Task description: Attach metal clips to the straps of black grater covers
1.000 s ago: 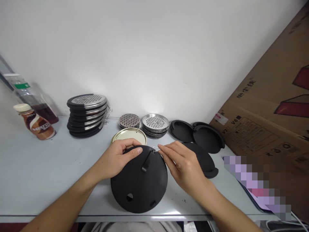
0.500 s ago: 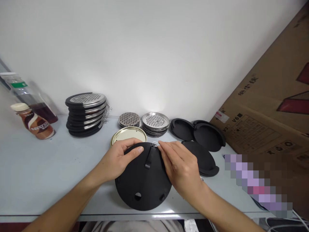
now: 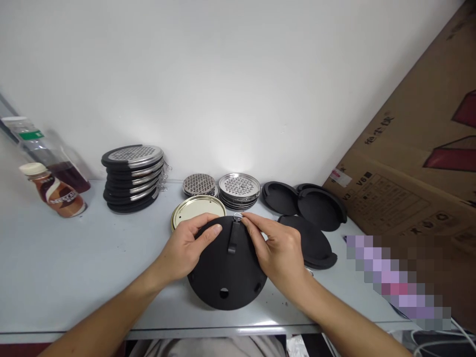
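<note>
A round black disc [image 3: 226, 270] with a few round holes near its lower edge is held up over the table's front part. My left hand [image 3: 191, 243] grips its upper left rim, thumb on the near face and fingers behind. At the top edge, a black strap [image 3: 233, 238] carries a small metal ring [image 3: 238, 216]. The thumb and forefinger of my right hand [image 3: 277, 243] pinch this ring. Just behind the disc lies a gold-rimmed round plate [image 3: 199, 208], partly covered by my left hand.
Black-rimmed graters [image 3: 132, 173] are stacked at left, beside two bottles [image 3: 61, 196]. Round metal grater plates [image 3: 239, 187] stand against the wall. Black round holders [image 3: 322, 210] lie to the right, near a large cardboard box [image 3: 401, 198]. A pixelated patch covers the lower right.
The disc has turned slightly and risen a little, so its bottom hole sits further right. My right hand has shifted up and slightly left, still at the ring.
</note>
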`<state>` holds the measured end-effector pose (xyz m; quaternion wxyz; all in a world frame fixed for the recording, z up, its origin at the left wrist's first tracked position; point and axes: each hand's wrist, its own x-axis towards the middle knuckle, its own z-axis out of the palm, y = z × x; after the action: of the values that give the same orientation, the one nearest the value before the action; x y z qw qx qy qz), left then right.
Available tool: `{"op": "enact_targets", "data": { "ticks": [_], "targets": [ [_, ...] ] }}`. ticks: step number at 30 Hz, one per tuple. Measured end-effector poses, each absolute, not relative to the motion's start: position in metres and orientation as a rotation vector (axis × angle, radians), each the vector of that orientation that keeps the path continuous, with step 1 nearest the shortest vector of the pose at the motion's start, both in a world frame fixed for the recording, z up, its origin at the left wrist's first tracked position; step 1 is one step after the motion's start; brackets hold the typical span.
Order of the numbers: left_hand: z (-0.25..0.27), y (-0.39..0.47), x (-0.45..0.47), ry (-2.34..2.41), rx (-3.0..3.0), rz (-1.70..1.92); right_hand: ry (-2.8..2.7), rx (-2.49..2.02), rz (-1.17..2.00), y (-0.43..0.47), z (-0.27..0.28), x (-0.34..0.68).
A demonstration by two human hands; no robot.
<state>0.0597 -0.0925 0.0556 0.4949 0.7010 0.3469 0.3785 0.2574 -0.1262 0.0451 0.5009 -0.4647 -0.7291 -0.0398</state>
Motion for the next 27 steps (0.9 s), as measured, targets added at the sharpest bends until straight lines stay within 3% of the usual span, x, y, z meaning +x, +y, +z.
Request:
{"op": "enact_targets", "data": {
  "ticks": [8,15,17,23,27],
  "targets": [
    [0.059,-0.09,0.055,0.829,1.745,0.837,-1.966,-1.028,-0.31,-0.124,0.048,0.267],
    [0.055,-0.082,0.052,0.762,1.717,0.757,-1.937,-1.062,-0.276,-0.124,0.042,0.263],
    [0.052,-0.082,0.053,0.742,1.689,0.759,-1.886,-1.081,-0.117,-0.123,0.044,0.263],
    [0.052,-0.086,0.06,0.863,1.717,0.961,-1.482,-1.202,0.79,-0.122,0.061,0.27],
    [0.056,-0.088,0.058,0.889,1.783,0.973,-1.402,-1.2,0.876,-0.125,0.06,0.269]
  ]
}}
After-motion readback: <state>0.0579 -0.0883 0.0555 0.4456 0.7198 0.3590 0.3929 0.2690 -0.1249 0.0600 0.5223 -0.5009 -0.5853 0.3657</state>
